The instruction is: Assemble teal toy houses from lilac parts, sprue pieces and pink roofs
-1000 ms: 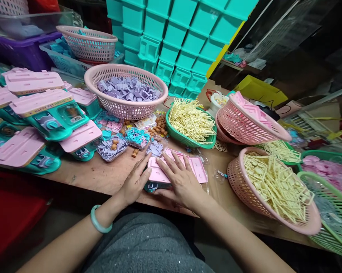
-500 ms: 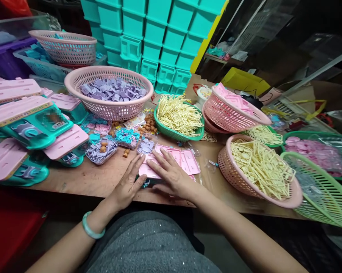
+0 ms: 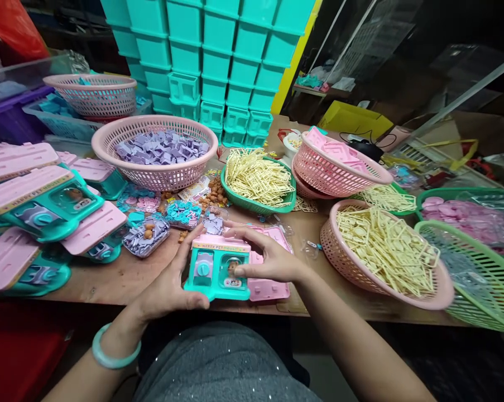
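Turquoise and pink plastic in play: a boxy toy house with a lettered strip (image 3: 216,271), clasped between both hands at the near edge of the wooden table (image 3: 105,276). Left hand (image 3: 166,287) wraps its nine-o'clock side, thumb low by the base; right hand (image 3: 272,259) arches over the roof, thumb across the window. Forearms angle in from eight and four. This one looks nearly complete: roof on, dial and window fitted. Flat pink plastic panels (image 3: 270,290) lie beside it at three, unfitted. Similar houses (image 3: 46,209) pile up at ten. Plenty left: lavender plastic pieces (image 3: 162,148) at eleven, cream plastic frames (image 3: 258,178) at one.
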Motion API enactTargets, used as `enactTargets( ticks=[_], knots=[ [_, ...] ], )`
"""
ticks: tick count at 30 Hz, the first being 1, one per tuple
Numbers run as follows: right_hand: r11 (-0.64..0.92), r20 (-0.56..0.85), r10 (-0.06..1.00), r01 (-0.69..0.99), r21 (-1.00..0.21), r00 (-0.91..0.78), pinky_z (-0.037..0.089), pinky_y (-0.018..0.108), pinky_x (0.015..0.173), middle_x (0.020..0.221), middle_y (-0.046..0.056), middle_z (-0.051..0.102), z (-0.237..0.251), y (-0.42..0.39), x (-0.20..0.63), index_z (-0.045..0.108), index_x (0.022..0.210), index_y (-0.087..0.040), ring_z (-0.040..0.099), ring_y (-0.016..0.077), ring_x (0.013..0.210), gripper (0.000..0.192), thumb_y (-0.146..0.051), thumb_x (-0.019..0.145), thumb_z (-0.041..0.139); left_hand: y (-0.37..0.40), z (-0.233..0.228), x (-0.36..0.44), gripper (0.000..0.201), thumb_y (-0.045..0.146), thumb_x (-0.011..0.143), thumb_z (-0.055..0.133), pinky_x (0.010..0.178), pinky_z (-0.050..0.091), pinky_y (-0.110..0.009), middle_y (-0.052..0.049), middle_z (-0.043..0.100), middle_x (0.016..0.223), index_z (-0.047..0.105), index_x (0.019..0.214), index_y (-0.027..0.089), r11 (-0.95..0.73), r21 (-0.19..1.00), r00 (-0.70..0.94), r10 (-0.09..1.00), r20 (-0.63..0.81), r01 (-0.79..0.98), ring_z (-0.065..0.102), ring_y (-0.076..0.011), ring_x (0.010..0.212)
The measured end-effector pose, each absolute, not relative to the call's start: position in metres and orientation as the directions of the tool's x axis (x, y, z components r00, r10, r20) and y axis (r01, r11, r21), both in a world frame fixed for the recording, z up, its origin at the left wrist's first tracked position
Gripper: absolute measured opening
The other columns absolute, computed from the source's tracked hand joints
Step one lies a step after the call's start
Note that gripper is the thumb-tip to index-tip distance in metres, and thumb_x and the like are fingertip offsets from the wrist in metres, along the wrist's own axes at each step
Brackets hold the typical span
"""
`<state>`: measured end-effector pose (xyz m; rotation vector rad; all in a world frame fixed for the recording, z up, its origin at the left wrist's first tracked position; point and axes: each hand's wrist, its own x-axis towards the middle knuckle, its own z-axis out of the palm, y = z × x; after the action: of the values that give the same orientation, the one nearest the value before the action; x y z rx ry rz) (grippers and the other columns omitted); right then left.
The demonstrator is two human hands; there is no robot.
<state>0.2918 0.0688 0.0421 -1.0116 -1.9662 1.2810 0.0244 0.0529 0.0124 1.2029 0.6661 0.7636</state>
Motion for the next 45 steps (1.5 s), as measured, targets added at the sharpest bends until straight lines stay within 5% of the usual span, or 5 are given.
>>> enactTargets(
  ticks=[9,25,34,38,45],
  knots=[
    [0.268,0.063,0.819,0.282,-0.921,-0.570,0.021,0.055,0.127,0.169,0.013,0.019,0.019,0.037,0.293,0.020,0.161,-0.030,0.019,0.0354,0.158,0.129,-0.053,0.058,0.096,0.043,0.006,0.039,0.079,0.049,0.073,0.087,0.101,0.054,-0.045,-0.015,0.056,0.141,0.040,0.133,0.028,0.279,0.951,0.497,0.849,-0.181,-0.130,0.060,-0.0342,0.128],
    [0.339,0.186,0.869,0.278,-0.899,-0.460,0.044,0.045,0.115,0.143,0.012,0.052,0.025,0.018,0.289,0.040,0.146,-0.027,0.053,0.0307,0.136,0.093,-0.047,0.069,0.089,0.022,0.010,0.032,0.100,0.010,0.062,0.085,0.089,0.063,-0.041,-0.009,0.056,0.140,0.032,0.142,0.037,0.126,0.990,0.527,0.839,-0.137,0.056,0.069,-0.0311,0.115],
    [-0.039,-0.122,0.789,0.149,-0.988,-0.602,0.053,0.049,0.108,0.163,0.011,0.039,-0.001,0.034,0.244,0.038,0.153,-0.035,0.049,0.0324,0.144,0.085,-0.055,0.081,0.080,-0.013,0.012,-0.033,0.116,0.013,0.071,0.085,0.119,0.037,-0.060,-0.009,0.008,0.174,0.015,0.158,0.046,-0.344,0.837,0.480,0.870,0.114,0.425,0.015,-0.0410,0.158],
    [0.249,0.036,0.774,0.253,-0.935,-0.632,0.040,0.057,0.119,0.160,0.013,0.042,0.005,0.043,0.198,0.038,0.154,-0.032,0.040,0.0352,0.150,0.091,-0.045,0.077,0.086,-0.031,0.016,-0.067,0.142,0.032,0.066,0.093,0.122,0.025,-0.066,-0.011,0.008,0.174,-0.010,0.162,0.044,-0.274,0.800,0.383,0.922,0.059,0.534,0.012,-0.0433,0.157],
    [0.604,0.399,0.613,0.079,-0.793,-0.682,0.041,0.057,0.120,0.168,0.014,0.028,0.040,0.047,0.114,0.006,0.163,-0.035,0.032,0.0341,0.154,0.101,-0.034,0.090,0.075,-0.058,0.049,-0.149,0.109,0.053,0.072,0.084,0.111,0.048,-0.059,-0.012,0.048,0.158,0.022,0.161,0.040,-0.141,0.840,-0.217,0.932,0.292,0.523,0.050,-0.0440,0.140]
  ],
)
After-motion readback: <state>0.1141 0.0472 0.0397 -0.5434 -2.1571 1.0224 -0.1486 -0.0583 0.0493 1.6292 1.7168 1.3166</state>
